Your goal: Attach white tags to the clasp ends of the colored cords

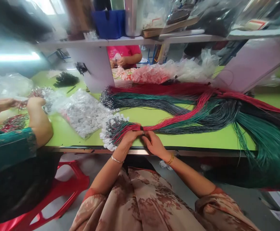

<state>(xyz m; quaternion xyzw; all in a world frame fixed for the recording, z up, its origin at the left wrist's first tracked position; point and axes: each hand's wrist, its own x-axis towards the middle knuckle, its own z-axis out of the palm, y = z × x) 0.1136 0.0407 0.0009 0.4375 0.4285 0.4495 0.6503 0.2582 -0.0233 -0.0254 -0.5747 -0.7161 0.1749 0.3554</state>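
A bundle of red, green and dark wires (173,123) runs along the front of the green table. My left hand (130,138) wraps round this wire bundle, close behind its end of white connectors (110,131). At a dark tie (141,128) on the bundle, my right hand (153,143) has its fingers curled and pressed together against the wires. Whatever small piece lies between those fingertips is too small to make out. Behind lie longer red wires (159,89), and green wires (262,134) hang over the front edge at right.
A clear bag of white connectors (82,112) lies left of the bundle. Beside it, a co-worker's arm (37,115) rests on the table near a red stool (70,189). Another person in pink (130,54) works across the table, behind a bag of pink parts (152,74). A shelf (130,41) crosses above.
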